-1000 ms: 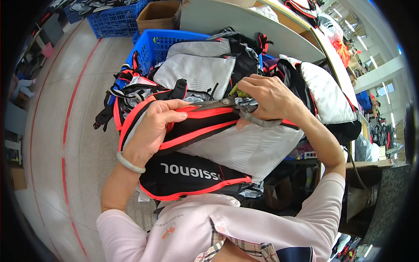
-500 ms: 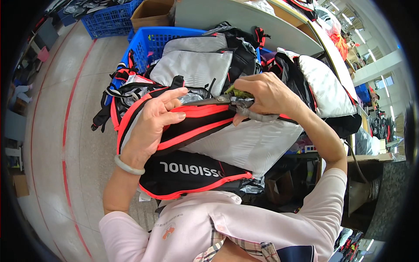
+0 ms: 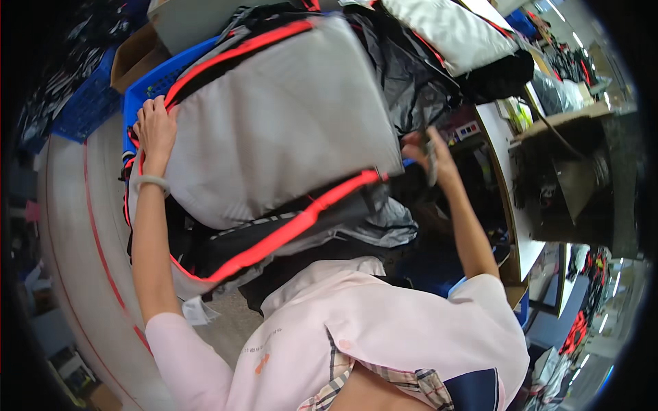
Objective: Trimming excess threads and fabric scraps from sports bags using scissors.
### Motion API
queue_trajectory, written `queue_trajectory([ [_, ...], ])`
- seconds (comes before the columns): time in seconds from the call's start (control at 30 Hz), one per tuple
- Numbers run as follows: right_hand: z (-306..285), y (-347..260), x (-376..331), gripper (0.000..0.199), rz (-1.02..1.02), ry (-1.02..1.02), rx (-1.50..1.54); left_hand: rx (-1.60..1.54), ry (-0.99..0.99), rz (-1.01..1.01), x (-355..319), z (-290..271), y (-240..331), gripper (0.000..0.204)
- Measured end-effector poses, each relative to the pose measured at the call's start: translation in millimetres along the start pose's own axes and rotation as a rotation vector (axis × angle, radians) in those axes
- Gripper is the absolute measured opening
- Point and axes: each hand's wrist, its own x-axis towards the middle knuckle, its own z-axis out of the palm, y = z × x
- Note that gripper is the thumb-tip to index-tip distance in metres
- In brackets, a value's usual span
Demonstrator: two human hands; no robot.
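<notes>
A grey backpack with red trim and black sides is lifted up in front of me, its plain grey panel facing me. My left hand grips its left edge near the top corner; a pale bangle sits on that wrist. My right hand is off the pack, just to the right of its lower right corner, closed around a thin grey strap-like piece; what that piece is I cannot tell. A white tag hangs below the pack.
A blue crate is behind the pack, another blue crate and a cardboard box further left. White and black bags are piled at the top. A wooden table edge runs down the right.
The backpack was lying flat with both hands on its zipper area; now it is raised and turned, grey panel toward me. My right hand has let go and moved right.
</notes>
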Motion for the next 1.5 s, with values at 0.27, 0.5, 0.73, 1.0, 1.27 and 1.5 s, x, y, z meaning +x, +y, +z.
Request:
queue_trajectory([
  [0.27, 73.0, 9.5, -54.8, 0.046, 0.022, 0.154, 0.382, -0.929, -0.358, 0.083, -99.4, -18.9, 132.8, 0.023],
  [0.5, 60.2, -21.8, -7.4, 0.052, -0.217, 0.101, 0.361, -0.837, -0.49, 0.119, -134.2, -97.0, 171.2, 0.022],
  [0.73, 6.5, -102.6, 30.4, 0.045, -0.273, -0.138, 0.509, -0.838, -0.831, 0.08, -120.6, -199.7, 151.9, 0.019],
  [1.0, 9.9, -133.5, 43.7, 0.051, -0.392, -0.193, -0.132, -1.123, -0.845, -0.189, -127.9, -168.0, 159.0, 0.03],
  [1.27, 15.5, -163.0, -6.1, 0.042, -0.268, 0.009, 1.126, -0.796, -0.287, 0.105, -100.8, -274.1, 188.2, 0.019],
  [1.5, -5.9, -192.6, -39.1, 0.047, -0.564, 0.362, 1.013, -0.633, -0.045, 0.373, -59.8, -256.9, 190.6, 0.015],
])
